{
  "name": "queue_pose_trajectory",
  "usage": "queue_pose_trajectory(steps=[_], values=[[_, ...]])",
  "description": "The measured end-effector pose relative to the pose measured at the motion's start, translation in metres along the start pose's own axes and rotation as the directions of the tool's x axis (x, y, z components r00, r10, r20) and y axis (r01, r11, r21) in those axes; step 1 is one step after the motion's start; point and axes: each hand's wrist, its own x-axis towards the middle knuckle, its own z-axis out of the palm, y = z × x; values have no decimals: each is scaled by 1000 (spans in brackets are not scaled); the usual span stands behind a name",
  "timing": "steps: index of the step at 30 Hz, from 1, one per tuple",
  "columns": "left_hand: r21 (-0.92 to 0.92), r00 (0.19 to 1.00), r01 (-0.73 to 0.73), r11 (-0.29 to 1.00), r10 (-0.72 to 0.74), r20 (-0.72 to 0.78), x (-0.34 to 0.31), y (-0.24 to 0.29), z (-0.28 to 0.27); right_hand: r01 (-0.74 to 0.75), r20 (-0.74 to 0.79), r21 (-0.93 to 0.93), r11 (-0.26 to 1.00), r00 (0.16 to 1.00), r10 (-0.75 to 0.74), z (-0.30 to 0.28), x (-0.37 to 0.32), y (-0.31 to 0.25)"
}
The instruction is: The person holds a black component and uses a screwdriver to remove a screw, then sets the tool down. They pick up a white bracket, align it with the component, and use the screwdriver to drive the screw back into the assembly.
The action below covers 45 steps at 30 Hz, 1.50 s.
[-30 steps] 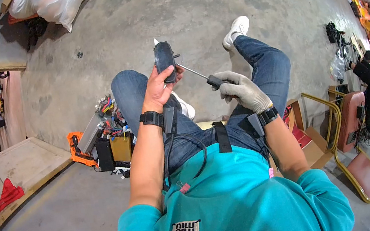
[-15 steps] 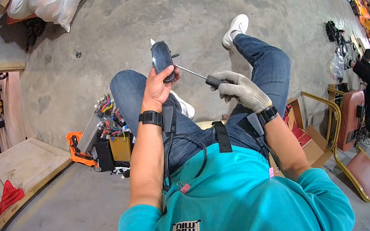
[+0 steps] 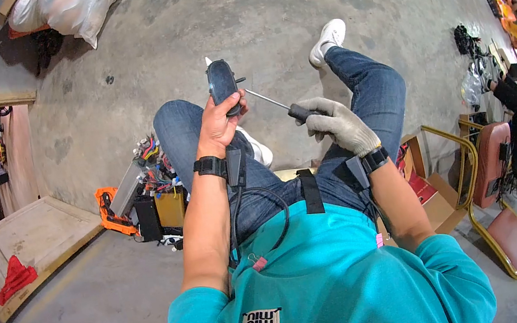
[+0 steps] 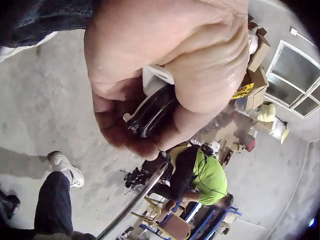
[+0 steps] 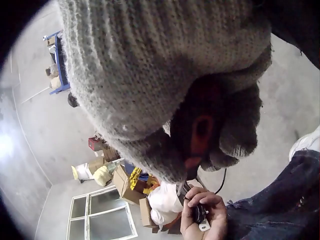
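In the head view my bare left hand (image 3: 218,126) grips a black oval part (image 3: 220,81) with a white pointed end and a thin pin on its right side. The left wrist view shows the part's dark ridged edge (image 4: 150,112) between thumb and curled fingers, a white piece beside it. My right hand (image 3: 342,127), in a knitted glove, holds a screwdriver (image 3: 299,112) by its dark handle. Orange-red inlays mark that handle (image 5: 200,131) in the right wrist view. The long metal shaft slants toward the part, its tip close by the left fingertips.
Wires and boxes (image 3: 155,160) lie beside my left leg. An open cardboard box (image 3: 442,204) and a gold-framed chair (image 3: 507,238) stand at right. A low wooden panel (image 3: 47,226) bears a red cloth (image 3: 15,278). Another person in a green shirt (image 4: 210,175) bends over farther off.
My left hand and the black part have shifted slightly left and away from me. The right hand and screwdriver have stayed almost in place.
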Motion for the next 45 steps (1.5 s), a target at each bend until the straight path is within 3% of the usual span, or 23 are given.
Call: queue_pose_trajectory(steps=[8, 16, 26, 29, 34, 41, 44, 45], values=[[88, 999, 7, 996, -11, 44, 0, -3, 1, 16, 4, -32, 999, 1000, -16, -1, 0, -1], [78, 999, -16, 997, 19, -36, -1, -2, 4, 13, 2, -34, 999, 1000, -13, -3, 2, 3], [96, 1000, -5, 995, 8, -26, 0, 0, 6, 10, -3, -44, 999, 1000, -10, -3, 1, 1], [119, 999, -30, 992, 34, -31, 0, -1, 6, 3, -24, -121, 993, 1000, -6, -5, 0, 2], [319, 998, -61, 946, 68, -10, 2, -3, 2, -6, -59, -199, 980, 998, -6, -7, -2, -1], [401, 999, -46, 915, 53, -6, 3, -3, 1, 51, 17, -219, 974, 999, -48, -17, 0, 5], [422, 998, -18, 906, 42, -48, 4, -5, -1, 89, -67, -132, 987, 993, -98, -14, -4, 2], [424, 998, -21, 905, 45, -45, 4, -4, -1, 91, -158, -94, 991, 982, -105, -13, -5, -1]])
